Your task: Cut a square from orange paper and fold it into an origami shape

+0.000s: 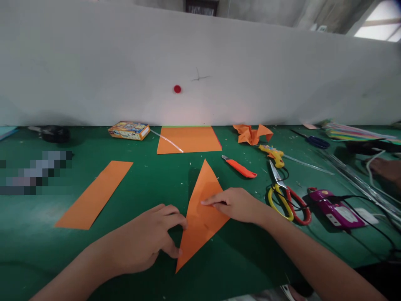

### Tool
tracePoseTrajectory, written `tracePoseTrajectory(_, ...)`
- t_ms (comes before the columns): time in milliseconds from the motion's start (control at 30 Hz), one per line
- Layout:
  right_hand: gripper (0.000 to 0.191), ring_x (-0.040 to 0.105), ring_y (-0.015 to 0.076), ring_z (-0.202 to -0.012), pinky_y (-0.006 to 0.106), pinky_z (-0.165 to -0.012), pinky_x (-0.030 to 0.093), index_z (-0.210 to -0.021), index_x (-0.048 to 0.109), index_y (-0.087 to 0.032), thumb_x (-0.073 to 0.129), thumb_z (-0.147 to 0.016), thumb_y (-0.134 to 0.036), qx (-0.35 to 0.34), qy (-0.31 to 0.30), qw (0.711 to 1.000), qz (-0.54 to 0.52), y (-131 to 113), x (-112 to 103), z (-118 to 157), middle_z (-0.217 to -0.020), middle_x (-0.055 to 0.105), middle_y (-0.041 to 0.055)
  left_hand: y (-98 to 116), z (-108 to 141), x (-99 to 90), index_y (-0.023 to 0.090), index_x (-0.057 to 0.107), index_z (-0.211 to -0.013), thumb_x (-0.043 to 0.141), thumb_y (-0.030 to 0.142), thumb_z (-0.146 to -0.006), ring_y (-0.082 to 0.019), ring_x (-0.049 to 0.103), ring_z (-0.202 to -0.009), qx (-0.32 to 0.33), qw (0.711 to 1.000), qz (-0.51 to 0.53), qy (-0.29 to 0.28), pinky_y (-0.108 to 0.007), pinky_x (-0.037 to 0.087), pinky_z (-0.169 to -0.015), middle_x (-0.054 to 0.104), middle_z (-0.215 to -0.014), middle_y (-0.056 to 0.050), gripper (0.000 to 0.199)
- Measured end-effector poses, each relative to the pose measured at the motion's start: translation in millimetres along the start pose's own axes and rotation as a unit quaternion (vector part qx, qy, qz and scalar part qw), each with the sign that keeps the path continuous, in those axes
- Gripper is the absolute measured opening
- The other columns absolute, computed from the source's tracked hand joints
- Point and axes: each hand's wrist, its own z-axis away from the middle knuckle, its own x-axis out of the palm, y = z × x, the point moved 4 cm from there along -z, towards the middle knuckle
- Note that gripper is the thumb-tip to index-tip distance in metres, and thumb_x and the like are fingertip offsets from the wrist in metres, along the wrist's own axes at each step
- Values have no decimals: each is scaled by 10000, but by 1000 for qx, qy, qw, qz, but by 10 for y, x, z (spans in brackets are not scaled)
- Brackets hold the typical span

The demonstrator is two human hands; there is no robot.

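Note:
A folded sheet of orange paper (203,213), roughly a triangle with its tip pointing away from me, lies on the green table in front of me. My left hand (153,236) is at its left edge, thumb and index finger apart and both touching that edge. With the index finger stretched out, my right hand (236,205) presses on the paper's face from the right. Its other fingers are partly bent, and nothing shows in its grasp. An orange paper strip (95,194) lies flat to the left of my left hand.
Further back lie a small box (130,130), an orange sheet (188,140) and a crumpled, folded orange paper (253,134). To the right are an orange utility knife (240,168), red-and-yellow-handled scissors (286,194), a yellow glue gun (273,155) and a purple device (338,208) with cords. A white wall (125,62) stands behind.

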Motion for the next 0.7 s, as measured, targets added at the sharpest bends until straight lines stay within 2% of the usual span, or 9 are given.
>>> tracePoseTrajectory(133, 419, 742, 204, -1005, 314, -843, 549, -1257, 732, -420, 488, -961, -250, -4, 3, 1000, 10, -1, -1, 1, -1203, 765, -107, 16, 9, -12, 413, 811, -972, 520, -60, -649, -240, 554, -1096, -12, 1000, 2, -4, -364, 480, -871, 652, -1201, 8, 643)
tracePoseTrajectory(300, 430, 725, 200, -1086, 321, -884, 552, -1262, 728, -415, 486, -957, -232, -10, 1, 1000, -6, 18, 11, -1, -1236, 750, -115, 17, 15, -6, 436, 813, -919, 500, -82, -600, -223, 555, -1040, 1, 999, 24, -23, -338, 479, -808, 656, -1207, 37, 685)
tracePoseTrajectory(400, 437, 706, 207, -1149, 334, -928, 546, -1271, 722, -413, 491, -952, -225, -18, 1, 1000, -11, 27, 18, 1, -1257, 740, -111, 5, 22, -5, 448, 814, -929, 482, -90, -577, -224, 553, -1033, 5, 999, 30, -24, -337, 479, -812, 657, -1226, 40, 724)
tracePoseTrajectory(600, 445, 716, 206, -1122, 337, -927, 550, -1274, 723, -411, 485, -951, -217, -20, 0, 1000, -1, 33, 20, -2, -1254, 744, -101, 38, 22, -22, 436, 817, -912, 483, -87, -545, -208, 551, -1025, -1, 999, 42, -28, -314, 477, -808, 653, -1205, 51, 721)
tracePoseTrajectory(700, 445, 711, 209, -1139, 340, -954, 541, -1284, 719, -405, 484, -953, -224, -22, -3, 1000, -1, 37, 22, -7, -1269, 738, -95, 92, -4, -12, 419, 824, -897, 480, -93, -531, -193, 560, -1007, 2, 996, 62, -59, -302, 476, -820, 646, -1183, 40, 717)
